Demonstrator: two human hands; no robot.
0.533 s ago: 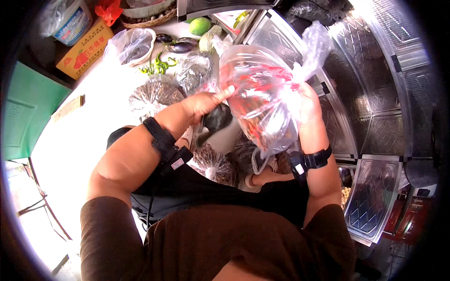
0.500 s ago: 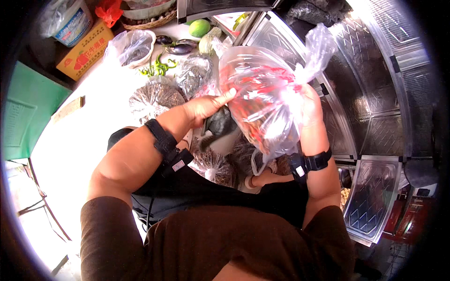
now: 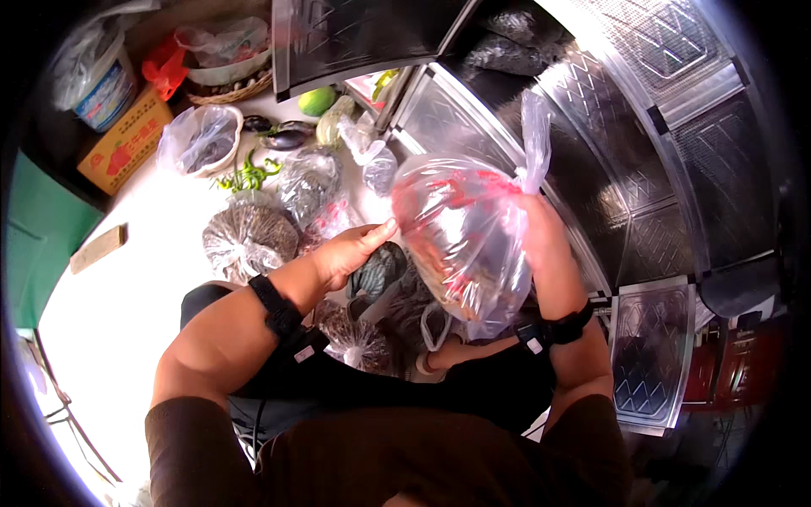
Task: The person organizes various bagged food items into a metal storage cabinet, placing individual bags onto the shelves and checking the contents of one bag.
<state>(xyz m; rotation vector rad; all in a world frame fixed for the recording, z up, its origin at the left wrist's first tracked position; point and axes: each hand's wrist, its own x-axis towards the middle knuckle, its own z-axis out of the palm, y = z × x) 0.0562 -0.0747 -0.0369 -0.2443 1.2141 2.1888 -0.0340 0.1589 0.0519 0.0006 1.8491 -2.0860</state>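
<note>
A patterned metal cabinet (image 3: 676, 194) fills the right side and top of the view, its embossed panels bending with the lens. Left of it spreads a white surface (image 3: 127, 313) crowded with bagged goods. At the far left corner of that surface stand a white bucket (image 3: 101, 80) and an orange cardboard box (image 3: 127, 139), with a red bag (image 3: 165, 72) and a woven basket (image 3: 232, 80) beside them.

In the middle, raised above the surface, is a clear plastic bag (image 3: 465, 237) holding reddish contents — it hangs between the two hands, its twisted top pointing up toward the cabinet. The right hand (image 3: 536, 232) is behind the bag's right side and seen partly through the plastic; its fingers close around the bag. The left hand (image 3: 355, 249) presses against the bag's left edge, thumb tip on the plastic, the other fingers curled loosely underneath rather than clenched.

Below the left hand lies a bag of dark dried goods (image 3: 249, 237), and farther back a bag with a grey bowl (image 3: 198, 139). Smaller still — green chillies (image 3: 245, 177), dark aubergines (image 3: 283, 135) and a green round fruit (image 3: 317, 101) lie near the cabinet. Both wrists wear a black band.
</note>
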